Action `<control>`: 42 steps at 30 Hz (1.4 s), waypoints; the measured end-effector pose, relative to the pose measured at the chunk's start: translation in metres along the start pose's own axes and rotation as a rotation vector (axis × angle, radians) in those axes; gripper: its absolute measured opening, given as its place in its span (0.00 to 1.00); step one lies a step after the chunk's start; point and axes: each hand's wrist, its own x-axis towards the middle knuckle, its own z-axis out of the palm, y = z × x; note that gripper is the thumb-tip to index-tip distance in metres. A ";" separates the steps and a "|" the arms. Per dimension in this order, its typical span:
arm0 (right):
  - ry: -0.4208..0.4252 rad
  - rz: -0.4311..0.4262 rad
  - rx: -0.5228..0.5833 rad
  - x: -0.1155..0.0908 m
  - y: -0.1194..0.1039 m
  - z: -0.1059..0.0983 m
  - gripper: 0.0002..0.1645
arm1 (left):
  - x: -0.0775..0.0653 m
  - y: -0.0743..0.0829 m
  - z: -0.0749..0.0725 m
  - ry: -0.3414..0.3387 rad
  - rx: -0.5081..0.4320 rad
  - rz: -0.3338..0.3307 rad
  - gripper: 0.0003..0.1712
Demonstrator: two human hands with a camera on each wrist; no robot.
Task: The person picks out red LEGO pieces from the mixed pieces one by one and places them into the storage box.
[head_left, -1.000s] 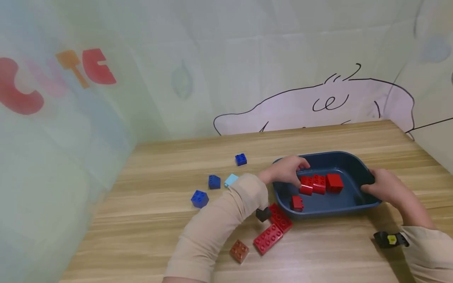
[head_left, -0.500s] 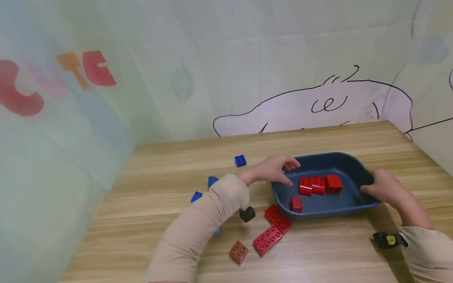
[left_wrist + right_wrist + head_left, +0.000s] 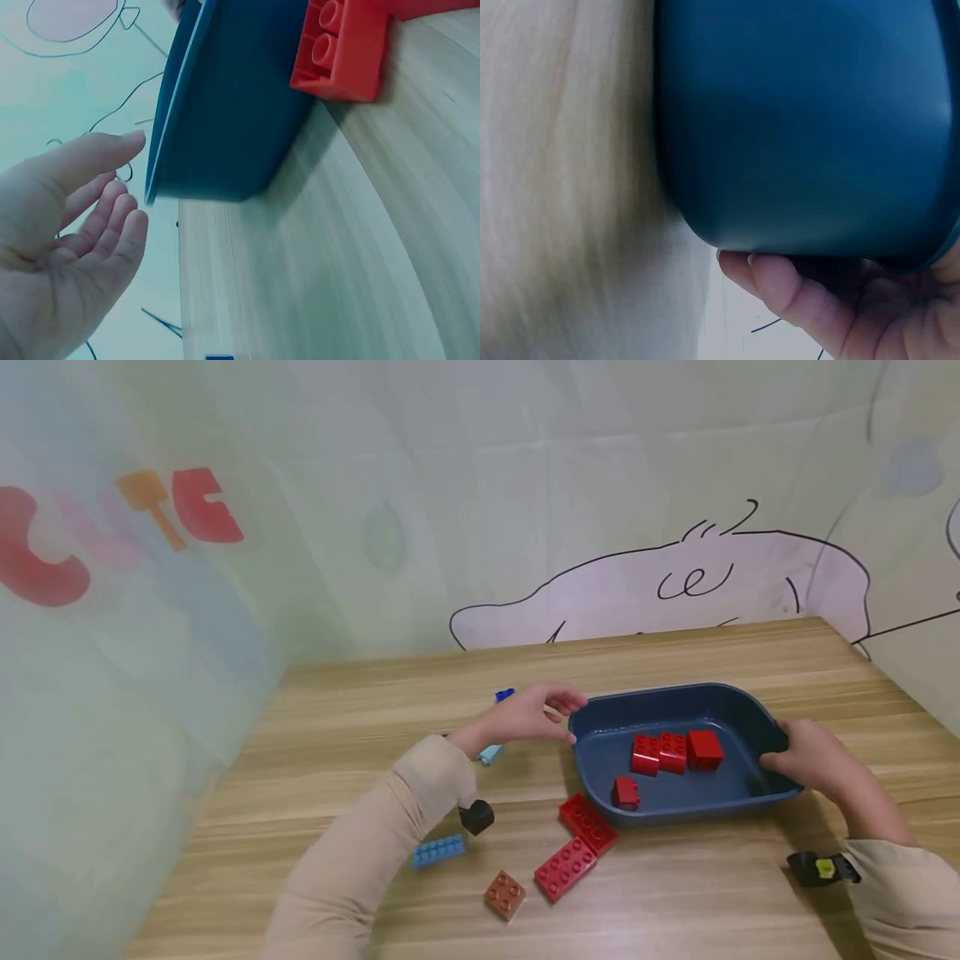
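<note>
My right hand [image 3: 813,760] grips the right end of a dark blue tray [image 3: 675,802], thumb over the rim and fingers against the outer wall, as the right wrist view shows. Several red bricks lie inside, among them a plain block [image 3: 705,750] and a small studded brick [image 3: 626,792]. My left hand [image 3: 528,714] is just off the tray's left end, fingers loosely bent and nothing in them. In the left wrist view its thumb [image 3: 112,150] is close beside the tray rim [image 3: 169,112]. A light blue brick [image 3: 491,753] and a dark blue brick [image 3: 504,695] are partly hidden behind this hand.
Two red eight-stud bricks [image 3: 566,868] lie end to end by the tray's front left corner. A brown brick [image 3: 505,894] and a blue brick [image 3: 439,851] are on the wooden table [image 3: 675,893] nearer me. A printed cloth [image 3: 337,527] hangs behind.
My left hand has moved left, out over the tray's rim, leaving the red bricks inside. Its sleeve uncovers the long blue brick and covers other dark blue ones. My right hand stays put.
</note>
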 end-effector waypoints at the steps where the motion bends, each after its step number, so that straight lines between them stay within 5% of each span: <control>1: -0.003 0.001 0.000 0.000 0.000 0.000 0.27 | -0.003 -0.002 -0.001 0.002 -0.002 -0.004 0.29; 10: -0.011 0.004 0.006 0.001 0.000 0.000 0.28 | -0.021 -0.015 -0.003 -0.076 -0.035 -0.035 0.29; 21: -0.018 0.021 0.008 0.001 0.000 0.001 0.28 | -0.029 -0.025 0.002 -0.093 -0.124 -0.063 0.28; 42: -0.003 0.012 -0.010 0.000 0.000 0.000 0.29 | -0.033 -0.036 0.035 -0.306 -0.115 -0.115 0.30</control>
